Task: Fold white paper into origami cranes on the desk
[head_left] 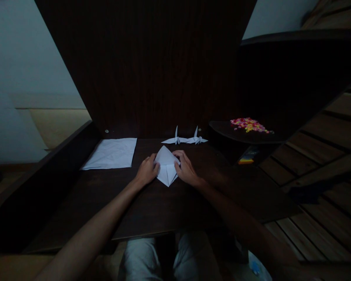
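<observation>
A folded piece of white paper, kite-shaped with a horizontal crease and a vertical split in its lower half, is between my hands at the middle of the dark desk. My left hand grips its left edge, thumb on top and fingers curled at the side. On the opposite edge, my right hand pinches the paper with its thumb over the face. The fingers' undersides are hidden. Just beyond the paper, two folded white paper cranes stand side by side, apart from my hands.
A stack of white paper sheets lies at the desk's back left. To the right, small colourful pieces are heaped on a curved shelf. A dark upright panel closes the back, and a raised side board bounds the left.
</observation>
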`<state>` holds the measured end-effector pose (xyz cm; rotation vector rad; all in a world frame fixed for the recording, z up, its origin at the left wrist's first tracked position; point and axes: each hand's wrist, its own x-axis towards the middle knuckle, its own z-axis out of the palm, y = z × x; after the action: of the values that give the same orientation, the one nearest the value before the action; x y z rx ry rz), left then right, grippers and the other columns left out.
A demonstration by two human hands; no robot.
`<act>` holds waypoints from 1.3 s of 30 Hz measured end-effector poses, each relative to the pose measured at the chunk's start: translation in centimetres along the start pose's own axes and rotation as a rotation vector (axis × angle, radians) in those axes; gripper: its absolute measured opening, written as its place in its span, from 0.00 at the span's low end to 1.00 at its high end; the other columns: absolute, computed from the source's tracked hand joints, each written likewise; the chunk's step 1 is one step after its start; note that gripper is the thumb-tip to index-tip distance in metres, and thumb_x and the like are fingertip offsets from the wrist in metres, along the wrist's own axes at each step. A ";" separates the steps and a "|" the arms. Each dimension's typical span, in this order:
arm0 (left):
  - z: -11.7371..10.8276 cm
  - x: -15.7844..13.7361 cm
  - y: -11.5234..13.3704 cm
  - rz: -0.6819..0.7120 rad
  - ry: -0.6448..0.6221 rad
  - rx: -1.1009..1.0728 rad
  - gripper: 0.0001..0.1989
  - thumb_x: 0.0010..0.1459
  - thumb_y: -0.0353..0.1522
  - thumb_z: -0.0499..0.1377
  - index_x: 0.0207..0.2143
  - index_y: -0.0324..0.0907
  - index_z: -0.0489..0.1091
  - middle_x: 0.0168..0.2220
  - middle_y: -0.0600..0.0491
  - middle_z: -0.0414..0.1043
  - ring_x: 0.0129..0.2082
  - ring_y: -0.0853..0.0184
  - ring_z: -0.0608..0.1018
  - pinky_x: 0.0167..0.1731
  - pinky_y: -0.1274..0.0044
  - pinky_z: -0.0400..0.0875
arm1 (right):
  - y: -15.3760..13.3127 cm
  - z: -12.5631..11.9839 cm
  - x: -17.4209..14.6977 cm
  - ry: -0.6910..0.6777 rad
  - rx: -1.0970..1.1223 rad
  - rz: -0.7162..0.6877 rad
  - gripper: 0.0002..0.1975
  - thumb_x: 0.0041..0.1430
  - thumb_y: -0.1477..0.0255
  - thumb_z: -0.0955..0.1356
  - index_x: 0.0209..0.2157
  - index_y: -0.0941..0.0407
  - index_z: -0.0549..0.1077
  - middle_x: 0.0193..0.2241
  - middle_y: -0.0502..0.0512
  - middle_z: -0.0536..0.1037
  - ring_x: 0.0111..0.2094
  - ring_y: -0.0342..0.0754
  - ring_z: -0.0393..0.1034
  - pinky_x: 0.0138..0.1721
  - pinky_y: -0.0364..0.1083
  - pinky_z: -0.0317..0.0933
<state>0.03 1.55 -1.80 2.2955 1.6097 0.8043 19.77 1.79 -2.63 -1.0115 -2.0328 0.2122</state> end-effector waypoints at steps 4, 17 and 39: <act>-0.2 0.0 0.3 -0.013 -0.008 -0.035 0.18 0.57 0.29 0.52 0.51 0.39 0.62 0.46 0.43 0.72 0.45 0.56 0.75 0.48 0.67 0.68 | -0.1 -0.1 -0.1 -0.112 -0.073 -0.032 0.19 0.55 0.83 0.59 0.44 0.54 0.72 0.49 0.59 0.64 0.51 0.52 0.60 0.53 0.51 0.59; -0.5 -0.1 0.0 0.004 -0.041 -0.138 0.23 0.60 0.42 0.52 0.52 0.38 0.62 0.47 0.43 0.71 0.46 0.57 0.74 0.49 0.66 0.67 | 0.0 0.1 -0.1 -0.242 -0.185 0.036 0.16 0.61 0.73 0.63 0.49 0.56 0.73 0.47 0.61 0.64 0.47 0.54 0.57 0.53 0.55 0.57; -1.5 -0.1 -1.2 0.041 -0.054 -0.304 0.18 0.58 0.32 0.44 0.45 0.41 0.70 0.43 0.50 0.76 0.43 0.61 0.76 0.46 0.71 0.69 | 0.0 0.2 -0.2 -0.262 -0.227 0.060 0.18 0.56 0.64 0.68 0.49 0.53 0.73 0.46 0.60 0.64 0.47 0.55 0.56 0.51 0.54 0.58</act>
<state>-1.78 1.69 -1.23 2.1205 1.3179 0.9181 19.74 1.70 -2.89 -1.2398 -2.3042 0.1545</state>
